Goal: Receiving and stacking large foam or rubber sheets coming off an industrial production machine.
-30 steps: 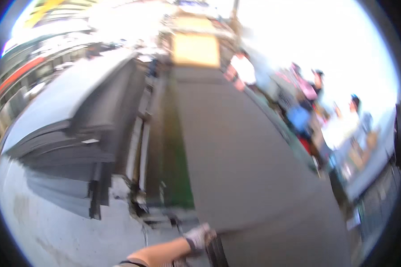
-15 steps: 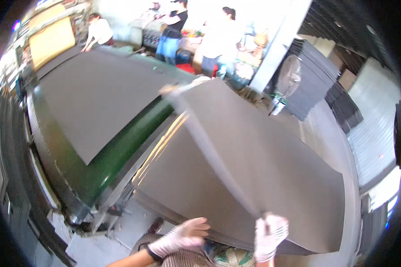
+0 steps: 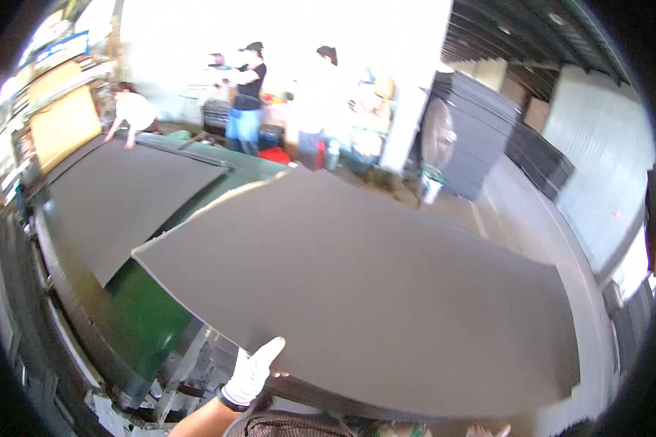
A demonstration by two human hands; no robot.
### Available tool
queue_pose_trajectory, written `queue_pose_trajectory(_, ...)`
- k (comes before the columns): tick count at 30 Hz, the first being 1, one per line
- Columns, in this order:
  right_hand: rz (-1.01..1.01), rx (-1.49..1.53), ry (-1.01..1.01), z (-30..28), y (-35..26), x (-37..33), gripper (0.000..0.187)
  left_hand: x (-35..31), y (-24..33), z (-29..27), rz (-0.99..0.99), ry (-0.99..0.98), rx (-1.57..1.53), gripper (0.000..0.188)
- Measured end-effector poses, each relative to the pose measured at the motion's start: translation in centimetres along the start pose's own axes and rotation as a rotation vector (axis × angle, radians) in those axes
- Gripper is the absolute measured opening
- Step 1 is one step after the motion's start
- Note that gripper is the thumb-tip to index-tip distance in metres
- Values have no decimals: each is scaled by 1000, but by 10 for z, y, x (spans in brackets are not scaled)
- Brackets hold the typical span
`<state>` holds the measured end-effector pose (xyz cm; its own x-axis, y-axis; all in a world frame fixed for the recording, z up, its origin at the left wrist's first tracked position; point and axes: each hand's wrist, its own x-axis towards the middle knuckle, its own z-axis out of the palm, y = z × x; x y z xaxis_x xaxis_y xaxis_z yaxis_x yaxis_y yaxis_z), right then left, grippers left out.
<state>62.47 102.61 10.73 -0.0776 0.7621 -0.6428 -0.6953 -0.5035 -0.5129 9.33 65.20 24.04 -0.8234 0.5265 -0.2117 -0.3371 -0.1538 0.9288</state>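
Observation:
A large, flexible grey sheet spreads across the middle, its far left corner over the green conveyor bed. My left hand, in a white glove, grips the sheet's near edge with the thumb on top and the fingers tucked beneath. Low at the frame's bottom edge, a small part of my right hand shows by the sheet's near side; its fingers are mostly cut off. A second grey sheet lies flat on the green bed farther left.
A person in a white top leans over the bed's far end. Two more people stand by the back wall, one in a black top. A standing fan and a tall stack of grey sheets are at the right.
The held sheet has swung left and come down flatter, now reaching over the green bed. My left hand has gone from open to gripping its edge. My right hand has dropped mostly out of view.

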Motion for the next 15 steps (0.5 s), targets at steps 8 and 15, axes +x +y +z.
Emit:
queue_pose_trajectory(8, -257, -495, -39, 89, 53, -31, 65, -25, 45, -166, 390, 748, -280, 23)
queue_pose_trajectory(15, -306, -949, -432, 21, 114, 140, 58, -50, 5, -278, 422, 630, -696, 49)
